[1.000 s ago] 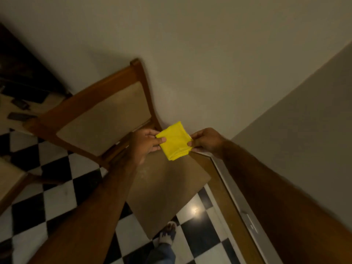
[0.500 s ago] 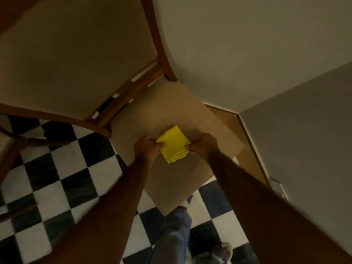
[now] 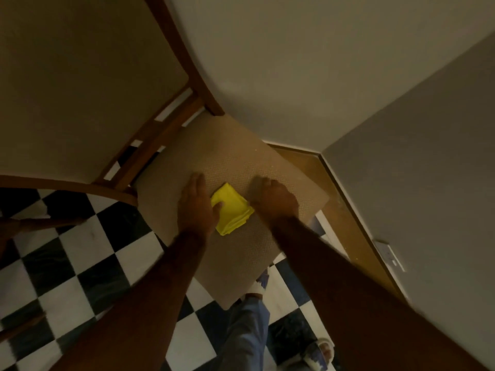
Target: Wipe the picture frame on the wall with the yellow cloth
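The folded yellow cloth lies on the beige seat of a wooden chair. My left hand rests at the cloth's left edge with its thumb on the cloth and its fingers stretched flat on the seat beside it. My right hand is curled at the cloth's right corner and touches it; its fingertips are hidden under the hand. No picture frame is in view.
The chair's padded back with wooden rails rises at the upper left. A pale wall and a grey surface meet in a corner behind the seat, with a wall socket. The floor has black and white tiles. My leg stands below.
The view dropped from the wall to the chair seat. Both hands lowered the cloth onto the seat, and my left fingers spread off it.
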`<action>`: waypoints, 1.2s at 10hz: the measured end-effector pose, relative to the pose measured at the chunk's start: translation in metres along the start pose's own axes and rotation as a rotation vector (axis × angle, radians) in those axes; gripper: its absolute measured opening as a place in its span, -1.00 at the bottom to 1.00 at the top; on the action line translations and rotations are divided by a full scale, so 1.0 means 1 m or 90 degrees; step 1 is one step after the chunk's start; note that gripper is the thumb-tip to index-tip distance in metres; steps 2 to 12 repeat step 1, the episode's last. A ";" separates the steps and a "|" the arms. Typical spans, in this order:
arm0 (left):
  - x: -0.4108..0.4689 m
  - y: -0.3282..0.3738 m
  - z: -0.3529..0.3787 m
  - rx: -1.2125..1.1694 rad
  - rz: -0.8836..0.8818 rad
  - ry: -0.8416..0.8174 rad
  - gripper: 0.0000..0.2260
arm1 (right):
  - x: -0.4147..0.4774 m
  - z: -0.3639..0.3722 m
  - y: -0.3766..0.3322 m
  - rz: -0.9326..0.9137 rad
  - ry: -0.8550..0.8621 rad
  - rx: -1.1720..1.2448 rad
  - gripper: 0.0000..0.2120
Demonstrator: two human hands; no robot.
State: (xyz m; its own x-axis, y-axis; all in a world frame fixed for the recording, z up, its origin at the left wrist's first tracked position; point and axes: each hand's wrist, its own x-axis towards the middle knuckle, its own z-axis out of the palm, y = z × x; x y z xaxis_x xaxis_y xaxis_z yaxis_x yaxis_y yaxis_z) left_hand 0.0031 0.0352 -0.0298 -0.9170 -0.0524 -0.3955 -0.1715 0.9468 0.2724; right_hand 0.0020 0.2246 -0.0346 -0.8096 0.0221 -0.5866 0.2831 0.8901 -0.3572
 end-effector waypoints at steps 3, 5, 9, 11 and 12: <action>-0.005 0.031 -0.036 0.103 0.176 0.083 -0.19 | -0.020 -0.047 0.010 -0.017 0.103 -0.148 -0.14; -0.005 0.031 -0.036 0.103 0.176 0.083 -0.19 | -0.020 -0.047 0.010 -0.017 0.103 -0.148 -0.14; -0.005 0.031 -0.036 0.103 0.176 0.083 -0.19 | -0.020 -0.047 0.010 -0.017 0.103 -0.148 -0.14; -0.005 0.031 -0.036 0.103 0.176 0.083 -0.19 | -0.020 -0.047 0.010 -0.017 0.103 -0.148 -0.14; -0.005 0.031 -0.036 0.103 0.176 0.083 -0.19 | -0.020 -0.047 0.010 -0.017 0.103 -0.148 -0.14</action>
